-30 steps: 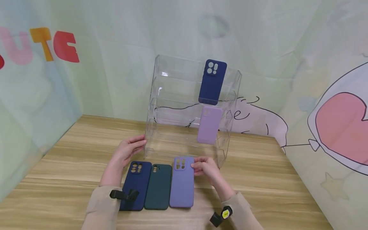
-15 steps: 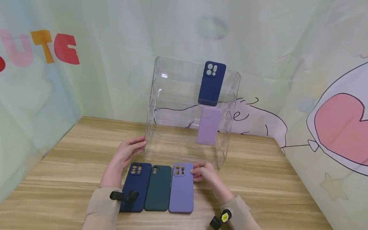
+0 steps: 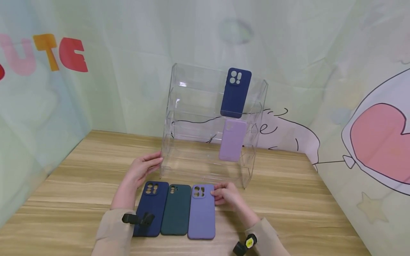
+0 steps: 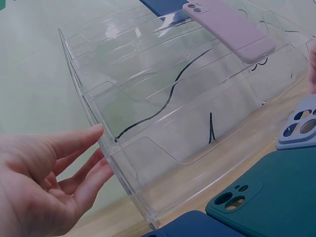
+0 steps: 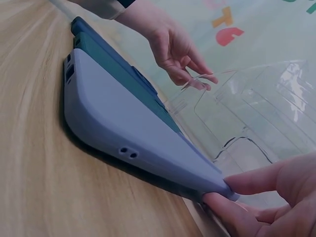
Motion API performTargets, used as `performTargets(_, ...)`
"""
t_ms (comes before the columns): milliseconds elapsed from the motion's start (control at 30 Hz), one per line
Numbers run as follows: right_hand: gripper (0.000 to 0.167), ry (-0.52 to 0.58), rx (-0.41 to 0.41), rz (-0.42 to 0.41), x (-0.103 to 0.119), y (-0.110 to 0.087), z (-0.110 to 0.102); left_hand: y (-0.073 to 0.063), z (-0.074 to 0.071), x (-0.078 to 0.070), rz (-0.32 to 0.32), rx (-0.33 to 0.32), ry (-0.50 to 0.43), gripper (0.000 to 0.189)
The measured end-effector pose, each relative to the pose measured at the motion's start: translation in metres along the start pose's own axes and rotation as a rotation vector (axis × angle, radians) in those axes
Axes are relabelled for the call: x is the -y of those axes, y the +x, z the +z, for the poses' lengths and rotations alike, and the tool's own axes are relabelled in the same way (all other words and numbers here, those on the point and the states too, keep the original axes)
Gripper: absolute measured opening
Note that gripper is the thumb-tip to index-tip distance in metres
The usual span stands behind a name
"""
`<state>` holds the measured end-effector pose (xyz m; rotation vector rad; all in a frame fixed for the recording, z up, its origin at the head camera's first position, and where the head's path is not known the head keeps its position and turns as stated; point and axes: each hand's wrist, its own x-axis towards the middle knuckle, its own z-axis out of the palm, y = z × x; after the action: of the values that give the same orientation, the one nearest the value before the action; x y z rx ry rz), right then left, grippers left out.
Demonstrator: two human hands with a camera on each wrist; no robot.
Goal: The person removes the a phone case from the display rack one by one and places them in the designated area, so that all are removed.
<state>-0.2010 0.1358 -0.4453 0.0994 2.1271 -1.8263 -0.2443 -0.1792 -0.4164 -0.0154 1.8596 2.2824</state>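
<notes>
My right hand (image 3: 226, 194) pinches the upper right edge of a periwinkle phone case (image 3: 201, 217), thumb and finger at its corner in the right wrist view. This case lies back up, alongside a dark green phone case (image 3: 176, 213) and a navy phone case (image 3: 156, 202), camera cutouts toward the rack. My left hand (image 3: 141, 170) touches the left side edge of a clear acrylic tiered rack (image 4: 143, 148) with extended fingertips. Leaning on the rack's right side are a navy case (image 3: 236, 94) at the top and a pale lilac case (image 3: 233, 140) below it.
The wooden table (image 3: 294, 199) carries everything. Behind the rack hangs a printed backdrop cloth (image 3: 134, 64), which also borders the table on both sides. The row of cases lies close in front of the rack's base, between my forearms.
The periwinkle case has moved down toward me with my right hand and sits more evenly beside the green one. My left hand stays at the rack's edge.
</notes>
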Motion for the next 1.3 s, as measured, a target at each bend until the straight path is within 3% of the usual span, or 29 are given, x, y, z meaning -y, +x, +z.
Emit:
performTargets(500, 0.029, -0.095, -0.032, 0.015, 0.004, -0.003, 0.001, -0.001, 0.000, -0.001, -0.001, -0.005, 0.032, 0.062)
performTargets(733, 0.025, -0.142, -0.024, -0.001, 0.012, -0.005, -0.008, -0.003, 0.000, -0.001, 0.000, -0.006, 0.023, 0.064)
performTargets(933, 0.027, -0.232, -0.025, -0.056, 0.036, -0.012, -0.027, -0.002, 0.000, -0.001, -0.007, -0.003, 0.043, 0.064)
performTargets(1100, 0.033, -0.229, -0.010, -0.100, 0.068, -0.013, -0.048, -0.001, 0.000, 0.000, -0.008, -0.002, 0.041, 0.064)
performTargets(1300, 0.036, -0.245, -0.107, -0.200, 0.109, -0.013, -0.076, 0.000, 0.001, 0.000, -0.005, -0.004, 0.038, 0.063)
